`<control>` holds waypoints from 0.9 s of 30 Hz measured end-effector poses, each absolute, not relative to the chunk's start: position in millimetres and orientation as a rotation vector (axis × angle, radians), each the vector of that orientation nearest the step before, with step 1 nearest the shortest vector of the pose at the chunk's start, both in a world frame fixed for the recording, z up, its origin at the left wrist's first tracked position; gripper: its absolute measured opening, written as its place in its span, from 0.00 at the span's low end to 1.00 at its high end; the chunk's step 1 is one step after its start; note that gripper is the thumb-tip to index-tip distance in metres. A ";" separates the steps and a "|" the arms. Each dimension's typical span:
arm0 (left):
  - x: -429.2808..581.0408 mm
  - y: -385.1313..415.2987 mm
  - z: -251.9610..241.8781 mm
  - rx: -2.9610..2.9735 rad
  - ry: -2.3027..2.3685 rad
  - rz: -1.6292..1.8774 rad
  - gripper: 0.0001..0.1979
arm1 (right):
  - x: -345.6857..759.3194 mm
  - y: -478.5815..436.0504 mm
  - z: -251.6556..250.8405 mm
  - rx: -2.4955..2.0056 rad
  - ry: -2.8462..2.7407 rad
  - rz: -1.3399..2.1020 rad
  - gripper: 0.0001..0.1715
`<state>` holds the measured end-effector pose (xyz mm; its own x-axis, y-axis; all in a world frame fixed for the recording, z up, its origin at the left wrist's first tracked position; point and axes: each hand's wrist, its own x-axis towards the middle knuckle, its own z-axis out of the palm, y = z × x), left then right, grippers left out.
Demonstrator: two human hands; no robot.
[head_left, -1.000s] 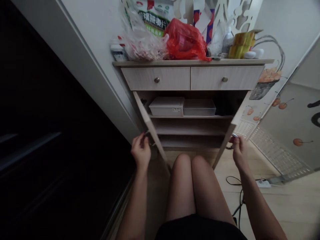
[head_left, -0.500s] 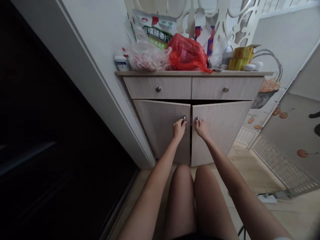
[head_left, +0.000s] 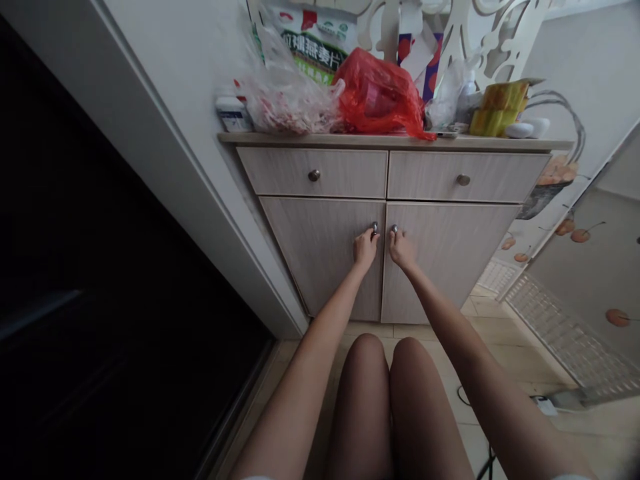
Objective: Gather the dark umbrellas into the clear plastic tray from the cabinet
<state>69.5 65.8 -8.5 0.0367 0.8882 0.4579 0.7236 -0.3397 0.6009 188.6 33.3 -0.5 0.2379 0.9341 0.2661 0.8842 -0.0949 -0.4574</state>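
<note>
A pale wood-grain cabinet with two lower doors and two drawers stands before my knees. My left hand [head_left: 365,249] is closed on the metal handle [head_left: 375,227] of the left door [head_left: 315,247]. On the right door [head_left: 450,253], my right hand [head_left: 401,247] grips the matching handle [head_left: 395,229], partly covering it. Both doors lie flush with the cabinet front, a thin seam between them. Above them, the left drawer [head_left: 270,172] and the right drawer [head_left: 505,180] are closed, each with a round knob.
On the cabinet top [head_left: 300,141] sit a red plastic bag [head_left: 380,97], a clear bag [head_left: 295,103], a printed food bag [head_left: 320,43], a white bottle [head_left: 233,115] and a yellow pack [head_left: 497,110]. A dark doorway is at left. Cables [head_left: 487,460] lie on the floor at right.
Both doors have swung inward from slightly ajar to flush, and the dark gap along their tops is gone. My hands moved forward with the handles. The view has shifted a little.
</note>
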 end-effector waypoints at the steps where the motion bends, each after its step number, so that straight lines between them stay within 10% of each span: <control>1: 70.0 67.2 -8.1 2.103 1.675 1.183 0.12 | 188.6 33.7 -0.5 -1.988 -1.659 0.121 0.32; 27: 44.3 52.9 26.1 2.078 1.537 0.896 0.15 | 225.7 27.6 15.7 -1.793 -1.572 0.353 0.39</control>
